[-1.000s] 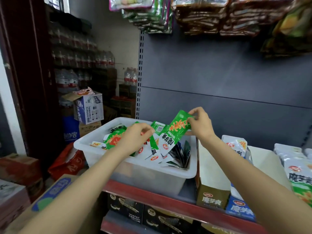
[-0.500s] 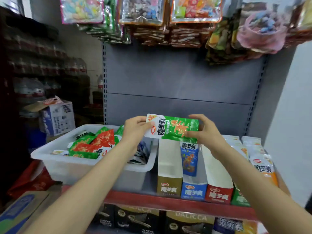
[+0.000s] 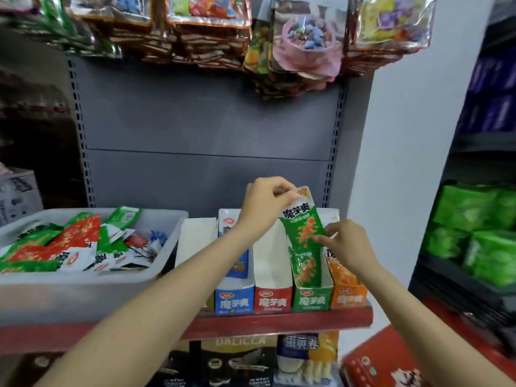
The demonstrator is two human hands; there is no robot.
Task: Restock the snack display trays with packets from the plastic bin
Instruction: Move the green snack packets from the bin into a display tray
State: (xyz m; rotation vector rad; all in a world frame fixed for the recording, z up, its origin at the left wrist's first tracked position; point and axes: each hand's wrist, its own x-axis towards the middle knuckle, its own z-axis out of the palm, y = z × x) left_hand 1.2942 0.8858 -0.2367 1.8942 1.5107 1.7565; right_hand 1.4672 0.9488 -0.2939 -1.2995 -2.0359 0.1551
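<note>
Grey shelf backboard [image 3: 206, 129] fills centre frame; red shelf edge [image 3: 279, 321] runs across the lower middle. Plastic bin [image 3: 83, 291] at left on the shelf, holding a loose heap of green, red and white packets. Just right of it, a row of upright trays: blue tray [image 3: 234, 301], red tray [image 3: 273, 300], green tray [image 3: 312, 298], orange tray [image 3: 349, 296], each printed 魔芋爽. Green tray holds a green packet standing upright; orange tray holds orange ones. Green packet [image 3: 303, 219], upright and slightly tilted, centre-right of frame, directly above the green tray, its lower end touching the packet inside. Left hand [image 3: 265, 202] pinches its white top corner, fingers curled. Right hand [image 3: 346, 243] pinches its lower right edge with thumb and fingertips. Packet reads 魔芋爽. Lower boxes read DALICCA and 蛋黄卷.
</note>
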